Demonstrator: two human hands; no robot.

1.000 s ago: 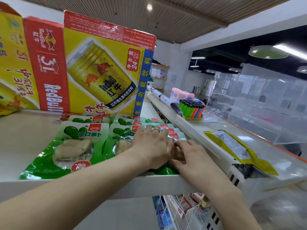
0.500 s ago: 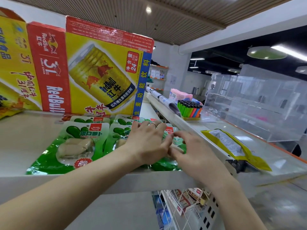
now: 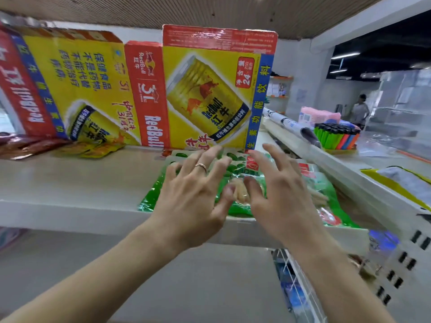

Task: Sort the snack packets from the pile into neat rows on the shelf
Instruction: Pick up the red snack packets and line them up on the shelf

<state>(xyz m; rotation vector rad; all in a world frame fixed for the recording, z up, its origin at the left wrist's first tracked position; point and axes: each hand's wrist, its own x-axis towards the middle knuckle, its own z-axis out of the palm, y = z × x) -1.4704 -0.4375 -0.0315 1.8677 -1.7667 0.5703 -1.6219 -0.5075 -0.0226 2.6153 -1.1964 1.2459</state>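
Note:
Green snack packets [image 3: 238, 180] lie side by side on the white shelf [image 3: 77, 190], at its right end. My left hand [image 3: 193, 197], with a ring on one finger, hovers just above them with fingers spread and holds nothing. My right hand [image 3: 277, 194] is beside it, also spread and lifted off the packets. Both hands hide the middle packets. A pile of yellow and brown snack packets [image 3: 77, 148] lies at the shelf's far left.
Tall yellow and red drink cartons [image 3: 217, 89] stand along the back of the shelf. To the right a counter holds a yellow packet [image 3: 403, 183], a box of coloured lighters [image 3: 335, 136] and a clear case. A person stands far off at the right.
Both hands have lifted off the green packets and spread their fingers. The view has swung left, showing more of the shelf and the packet pile at its left end.

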